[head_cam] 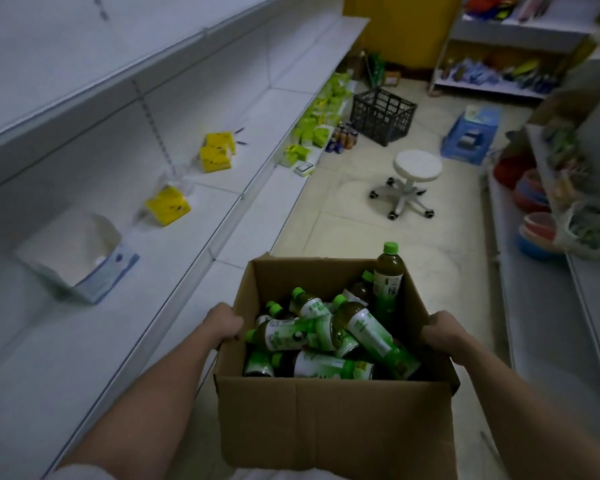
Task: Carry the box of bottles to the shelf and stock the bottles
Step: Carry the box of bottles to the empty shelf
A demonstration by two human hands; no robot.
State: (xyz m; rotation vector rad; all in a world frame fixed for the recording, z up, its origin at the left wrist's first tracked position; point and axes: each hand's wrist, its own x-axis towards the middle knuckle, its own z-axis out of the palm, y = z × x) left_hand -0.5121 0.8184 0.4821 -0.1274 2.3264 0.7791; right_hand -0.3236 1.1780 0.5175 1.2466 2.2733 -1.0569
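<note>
An open brown cardboard box (333, 420) hangs in front of me above the aisle floor. My left hand (224, 323) grips its left rim and my right hand (442, 332) grips its right rim. Inside lie several green-capped tea bottles (326, 336) in a jumble; one bottle (388, 278) stands upright at the far right corner. The long white shelf (94, 327) runs along my left, mostly bare beside the box.
On the shelf sit an open white-blue carton (80, 258) and yellow packs (168, 206). Ahead on the floor stand a white wheeled stool (413, 181), a black crate (381, 114) and a blue stool (470, 135). Another shelf (548, 278) with coloured bowls lines the right.
</note>
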